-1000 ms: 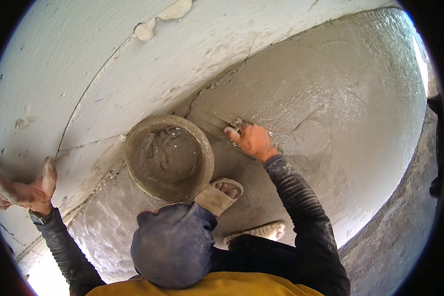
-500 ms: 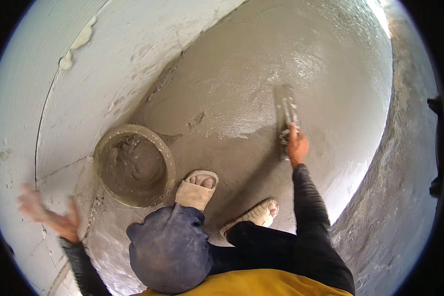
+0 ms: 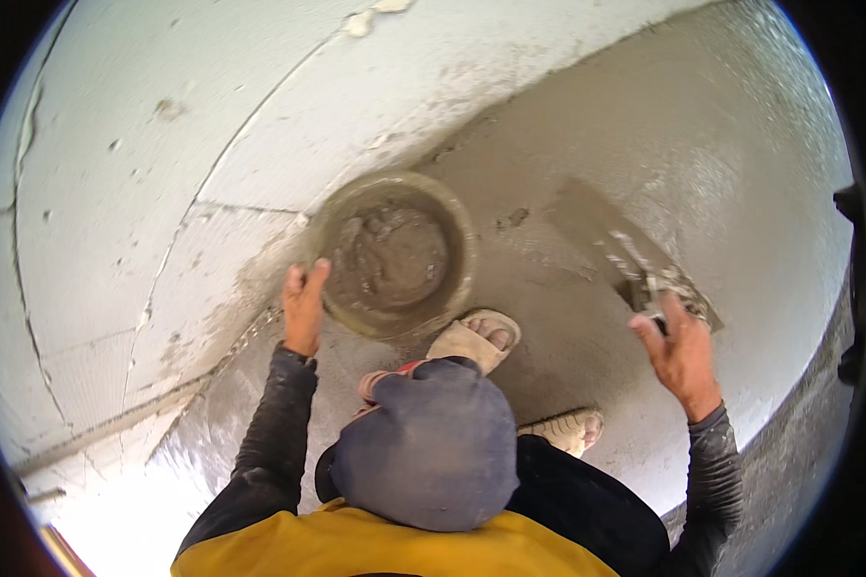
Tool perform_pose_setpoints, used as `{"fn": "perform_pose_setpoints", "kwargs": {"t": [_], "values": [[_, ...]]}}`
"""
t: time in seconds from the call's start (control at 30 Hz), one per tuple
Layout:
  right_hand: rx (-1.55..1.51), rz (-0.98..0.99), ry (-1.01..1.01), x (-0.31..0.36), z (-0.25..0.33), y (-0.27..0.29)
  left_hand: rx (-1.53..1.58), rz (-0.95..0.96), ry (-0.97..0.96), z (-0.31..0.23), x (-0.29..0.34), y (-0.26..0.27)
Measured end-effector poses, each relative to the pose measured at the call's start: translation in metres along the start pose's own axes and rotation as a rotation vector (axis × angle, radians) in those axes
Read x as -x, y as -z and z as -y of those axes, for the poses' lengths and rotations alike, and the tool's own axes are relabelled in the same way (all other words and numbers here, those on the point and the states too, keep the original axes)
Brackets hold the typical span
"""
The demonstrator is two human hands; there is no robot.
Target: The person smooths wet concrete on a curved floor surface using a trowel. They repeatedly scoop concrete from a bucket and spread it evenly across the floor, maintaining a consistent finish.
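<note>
A single head-worn fisheye camera looks steeply down from above the person's cap (image 3: 423, 444), close over both hands, facing the wet floor (image 3: 568, 192) where it meets the white wall (image 3: 164, 192); edges curve near the rim.

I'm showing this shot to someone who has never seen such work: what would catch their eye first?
Probably the round pan of wet grey mortar in the middle, standing on the fresh cement floor by the white wall, with the left hand at its rim. Next, the right hand gripping a mortar-smeared trowel laid on the wet surface at right. Below, a sandalled foot sits just beneath the pan.
</note>
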State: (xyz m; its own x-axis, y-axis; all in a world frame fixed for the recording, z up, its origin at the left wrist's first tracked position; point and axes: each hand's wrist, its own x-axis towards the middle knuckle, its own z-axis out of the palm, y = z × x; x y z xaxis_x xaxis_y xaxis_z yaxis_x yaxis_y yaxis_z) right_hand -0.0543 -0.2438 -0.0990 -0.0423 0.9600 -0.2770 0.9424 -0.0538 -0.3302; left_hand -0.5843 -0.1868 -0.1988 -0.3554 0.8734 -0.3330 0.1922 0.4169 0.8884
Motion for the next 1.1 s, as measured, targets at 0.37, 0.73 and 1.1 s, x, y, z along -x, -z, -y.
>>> {"fn": "perform_pose_setpoints", "kwargs": {"t": [0.37,0.73,1.1], "values": [[0.273,0.106,0.541,-0.129,0.173,-0.08,0.202,-0.009,-0.146,-0.033,0.018,-0.057],[-0.479,0.397,0.368,-0.1,0.104,-0.118,0.014,0.36,-0.179,-0.097,0.047,-0.092],[-0.708,0.045,-0.137,0.029,0.0,-0.092,0.129,0.808,-0.215,-0.141,0.078,-0.19]]}}
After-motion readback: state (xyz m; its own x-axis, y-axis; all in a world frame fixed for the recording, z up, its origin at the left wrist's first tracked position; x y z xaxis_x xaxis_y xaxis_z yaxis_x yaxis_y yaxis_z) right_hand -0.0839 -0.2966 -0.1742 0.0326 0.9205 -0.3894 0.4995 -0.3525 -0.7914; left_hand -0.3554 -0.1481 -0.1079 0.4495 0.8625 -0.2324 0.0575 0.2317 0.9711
